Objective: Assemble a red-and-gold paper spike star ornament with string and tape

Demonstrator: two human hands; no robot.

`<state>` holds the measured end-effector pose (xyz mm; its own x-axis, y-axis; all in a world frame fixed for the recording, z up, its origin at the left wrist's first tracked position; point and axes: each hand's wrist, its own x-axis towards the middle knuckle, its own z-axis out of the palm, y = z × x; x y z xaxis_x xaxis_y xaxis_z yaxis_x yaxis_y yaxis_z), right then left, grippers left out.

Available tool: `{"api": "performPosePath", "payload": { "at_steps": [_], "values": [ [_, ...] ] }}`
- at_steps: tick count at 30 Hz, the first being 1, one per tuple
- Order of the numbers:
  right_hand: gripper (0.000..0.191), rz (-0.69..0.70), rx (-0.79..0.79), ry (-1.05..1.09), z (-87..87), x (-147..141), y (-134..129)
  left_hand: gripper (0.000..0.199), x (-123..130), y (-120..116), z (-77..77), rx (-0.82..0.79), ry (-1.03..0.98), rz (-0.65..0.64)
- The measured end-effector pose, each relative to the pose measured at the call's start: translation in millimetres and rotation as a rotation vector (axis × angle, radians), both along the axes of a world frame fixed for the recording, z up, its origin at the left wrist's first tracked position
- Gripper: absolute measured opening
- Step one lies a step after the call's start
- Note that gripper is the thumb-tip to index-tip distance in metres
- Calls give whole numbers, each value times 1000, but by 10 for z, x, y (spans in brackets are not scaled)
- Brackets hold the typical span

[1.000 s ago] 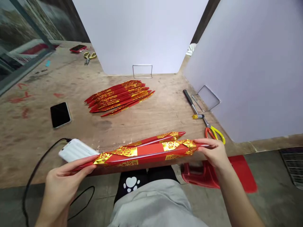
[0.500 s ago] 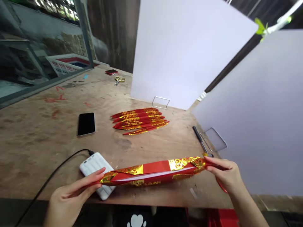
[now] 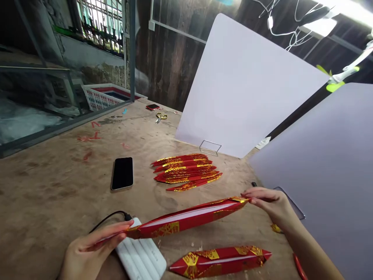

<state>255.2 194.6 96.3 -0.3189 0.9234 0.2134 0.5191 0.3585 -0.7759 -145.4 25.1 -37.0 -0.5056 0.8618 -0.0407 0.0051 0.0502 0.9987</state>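
A long red and gold folded paper piece, pointed at its ends, is stretched between both hands above the table. My left hand pinches its left tip, over a white power bank with a black cable. The right tip is pinched between the thumb and fingers of my right hand. Below it, a similar red and gold piece lies near the bottom of the view. Several more such folded pieces lie side by side in the middle of the wooden table.
A phone lies left of the folded pieces. Farther back are gold-handled scissors and a smaller red-edged phone. Large white boards stand behind and on the right, with wire stands at their bases. A white basket is at the back left.
The view has tilted up, so the table items appear lower. The held piece now slants up to the right. The similar piece lying below it has come into view.
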Motion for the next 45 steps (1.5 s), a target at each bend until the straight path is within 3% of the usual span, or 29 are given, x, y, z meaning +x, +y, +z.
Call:
{"api": "performPosePath", "payload": {
  "at_steps": [6, 9, 13, 15, 17, 19, 23, 26, 29, 31, 34, 36, 40, 42, 45],
  "values": [
    [13, 104, -187, 170, -64, -58, 117, 31, -37, 158, 17, -59, -56, 190],
    [17, 109, -267, 298, -91, -62, 120, 32, -28, 241, -9, -52, -93, 180],
    [22, 119, -268, 316, -60, -24, 112, 30, -31, 380, 17, -85, 86, -88],
    [22, 138, -221, 262, -19, 5, 102, 34, 2, 472, 104, -109, 304, -239],
    [19, 169, -150, 219, 21, 27, 80, 44, 116, 584, 262, -73, 534, -307],
    [15, 210, -90, 174, 50, 34, 47, 55, 336, 715, 473, 29, 675, -346],
    [9, 272, -41, 90, 83, 24, -22, 68, 926, 980, 864, 119, 711, -696],
    [10, 266, -58, 119, 99, 40, -39, 53, 1234, 1097, 991, 90, 651, -894],
    [14, 234, -117, 237, 77, 72, -27, 26, 1374, 1116, 986, 66, 544, -993],
    [21, 177, -167, 372, 19, 68, -29, 28, 1434, 1096, 945, 29, 442, -1017],
    [59, 99, -286, 620, -132, -22, -91, 28, 1532, 1048, 881, -31, 321, -983],
    [72, 108, -405, 726, -257, -131, -172, 26, 1599, 1005, 853, -48, 313, -908],
    [50, 111, -578, 801, -454, -355, -333, 27, 1696, 900, 822, -75, 342, -848],
    [35, 63, -569, 815, -492, -426, -368, 27, 1731, 850, 799, -92, 333, -844],
    [29, 9, -546, 807, -484, -476, -366, 28, 1779, 797, 754, -149, 211, -866]
  ]
}}
